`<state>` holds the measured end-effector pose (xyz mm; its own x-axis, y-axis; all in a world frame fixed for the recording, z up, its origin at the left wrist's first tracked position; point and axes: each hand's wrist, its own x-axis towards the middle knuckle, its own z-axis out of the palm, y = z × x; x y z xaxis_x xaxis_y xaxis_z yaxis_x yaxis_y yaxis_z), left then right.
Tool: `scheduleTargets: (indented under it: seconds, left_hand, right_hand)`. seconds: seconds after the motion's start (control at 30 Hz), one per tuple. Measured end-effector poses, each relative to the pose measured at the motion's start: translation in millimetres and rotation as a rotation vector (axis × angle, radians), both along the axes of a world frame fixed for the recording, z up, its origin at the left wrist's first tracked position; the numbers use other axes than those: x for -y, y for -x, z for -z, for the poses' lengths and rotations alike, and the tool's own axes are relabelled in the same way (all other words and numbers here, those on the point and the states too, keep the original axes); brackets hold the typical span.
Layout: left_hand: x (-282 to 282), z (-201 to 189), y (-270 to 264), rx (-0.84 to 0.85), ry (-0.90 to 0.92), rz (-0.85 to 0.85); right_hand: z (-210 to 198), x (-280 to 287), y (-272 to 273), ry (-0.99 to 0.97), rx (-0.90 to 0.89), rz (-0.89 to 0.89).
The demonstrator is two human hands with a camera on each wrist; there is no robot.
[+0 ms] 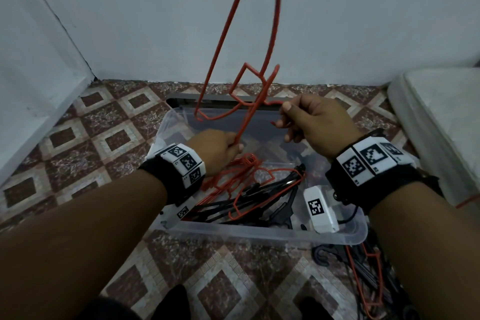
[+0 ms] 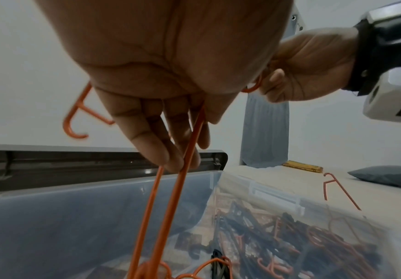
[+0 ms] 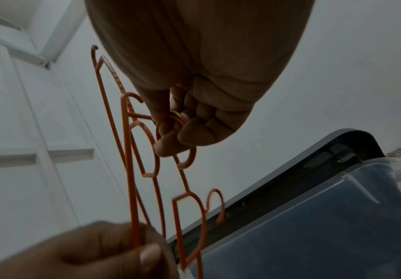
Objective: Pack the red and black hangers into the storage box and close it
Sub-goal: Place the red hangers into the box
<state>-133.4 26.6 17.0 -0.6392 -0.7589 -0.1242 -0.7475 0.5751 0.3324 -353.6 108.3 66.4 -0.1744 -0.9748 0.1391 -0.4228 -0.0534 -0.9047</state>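
A bunch of red hangers (image 1: 245, 122) stands upright over the clear storage box (image 1: 259, 231), their frames reaching up past the wall. My left hand (image 1: 231, 144) grips their lower bars (image 2: 169, 207) just above the box. My right hand (image 1: 284, 114) pinches one hanger's hook (image 3: 170, 130) between thumb and fingers, at the box's far side. More red and black hangers (image 1: 283, 213) lie tangled in the near half of the box. The grey lid (image 1: 298, 99) stands on edge behind the box.
The box sits on a patterned tile floor. A further pile of red and black hangers (image 1: 368, 280) lies on the floor at the near right. A white mattress (image 1: 441, 112) borders the right side, a white door (image 1: 39, 73) the left.
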Motion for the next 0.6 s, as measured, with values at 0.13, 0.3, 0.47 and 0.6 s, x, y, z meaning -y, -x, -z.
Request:
scheduleTargets:
  seconds: [0.13, 0.3, 0.47, 0.6]
  left_hand:
    - [-6.6, -11.3, 7.1, -0.009, -0.023, 0.045]
    - [-17.3, -18.1, 17.4, 0.054, 0.057, 0.115]
    - [-18.4, -23.5, 17.9, 0.064, 0.081, 0.142]
    - [-19.9, -21.7, 15.9, 0.087, 0.053, 0.138]
  right_hand:
    - [4.1, 0.2, -5.0, -0.057, -0.188, 0.001]
    - [10.0, 3.9, -6.0, -0.12, -0.25, 0.078]
    - [12.3, 3.3, -1.8, -0.16, -0.191, 0.162]
    - [8.7, 0.8, -0.5, -0.113, -0.117, 0.13]
